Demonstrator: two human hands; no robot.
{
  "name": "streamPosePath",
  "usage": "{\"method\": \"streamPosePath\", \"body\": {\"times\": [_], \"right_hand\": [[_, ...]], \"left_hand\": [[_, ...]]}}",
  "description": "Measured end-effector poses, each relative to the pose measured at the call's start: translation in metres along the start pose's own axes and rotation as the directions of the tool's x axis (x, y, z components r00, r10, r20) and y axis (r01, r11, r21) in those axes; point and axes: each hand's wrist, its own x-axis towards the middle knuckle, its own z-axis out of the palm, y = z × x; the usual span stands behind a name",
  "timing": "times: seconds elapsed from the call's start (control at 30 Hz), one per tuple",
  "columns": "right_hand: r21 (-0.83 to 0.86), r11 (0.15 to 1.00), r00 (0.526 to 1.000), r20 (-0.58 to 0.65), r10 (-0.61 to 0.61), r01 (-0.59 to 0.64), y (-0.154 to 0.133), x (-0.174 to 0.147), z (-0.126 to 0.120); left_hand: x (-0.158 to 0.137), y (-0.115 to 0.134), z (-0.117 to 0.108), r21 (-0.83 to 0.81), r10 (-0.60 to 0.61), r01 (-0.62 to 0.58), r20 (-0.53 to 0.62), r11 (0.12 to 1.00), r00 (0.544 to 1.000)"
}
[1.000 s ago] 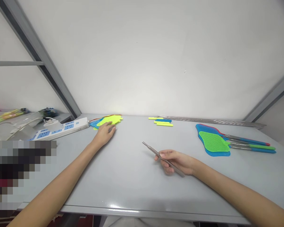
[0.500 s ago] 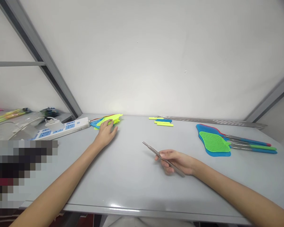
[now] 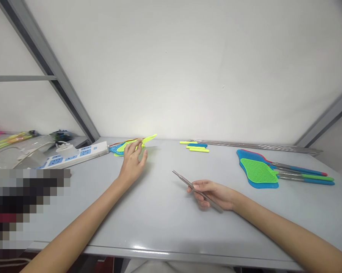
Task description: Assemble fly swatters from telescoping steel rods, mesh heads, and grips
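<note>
The left hand now sits nearer the person than a second ago, drawn back from the pile of swatter heads. It grips a yellow head that earlier lay flat on the pile; that head is now lifted, tilted up on edge and sticking out to the right, clear of the table.

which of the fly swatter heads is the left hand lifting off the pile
The yellow-green head on top of the far-left pile; the left hand tilts it up, while the blue ones beneath lie flat.
</note>
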Motion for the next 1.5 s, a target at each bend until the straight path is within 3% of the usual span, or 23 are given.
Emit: {"method": "streamPosePath", "body": {"times": [0.2,0.43,0.57,0.67,0.83,1.1,1.2,1.3,1.4,1.5], "right_hand": [[-0.006,1.000,1.000,-0.011,-0.006,0.006,0.000,-0.001,-0.002],[-0.009,0.999,0.997,-0.061,-0.051,0.050,-0.007,-0.002,-0.010],[0.017,0.998,0.987,-0.146,-0.063,0.067,-0.014,-0.003,-0.024],[0.041,0.997,0.979,-0.200,-0.051,0.060,-0.019,-0.005,-0.033],[0.023,1.000,0.974,-0.225,-0.005,0.010,-0.023,-0.006,-0.036],[-0.088,0.996,0.977,-0.214,0.009,-0.028,-0.024,-0.008,-0.039],[-0.104,0.994,0.978,-0.209,-0.007,-0.015,-0.024,-0.009,-0.040],[-0.105,0.994,0.978,-0.209,-0.006,-0.016,-0.025,-0.008,-0.040],[-0.104,0.994,0.978,-0.208,-0.001,-0.021,-0.025,-0.008,-0.040],[-0.137,0.990,0.977,-0.212,-0.005,-0.025,-0.025,-0.008,-0.039]], "left_hand": [[-0.004,0.021,-0.008,-0.080,0.051,-0.048,0.041,0.996,0.998],[-0.007,0.026,-0.011,-0.142,0.193,-0.169,0.175,0.975,0.965],[-0.008,0.030,-0.013,-0.235,0.277,-0.240,0.140,0.942,0.951],[-0.009,0.032,-0.014,-0.315,0.226,-0.171,0.148,0.934,0.963],[-0.010,0.023,-0.010,-0.362,0.117,-0.010,0.274,0.932,0.955],[-0.007,0.007,0.003,-0.274,0.130,-0.035,0.340,0.961,0.931],[-0.009,0.002,0.006,-0.163,0.072,0.003,0.449,0.987,0.891],[-0.014,-0.002,0.009,-0.059,-0.001,0.045,0.600,0.997,0.800],[-0.017,0.000,0.008,-0.062,0.018,0.037,0.714,0.997,0.700],[-0.017,0.006,0.004,-0.108,0.070,0.020,0.761,0.994,0.645]]}}
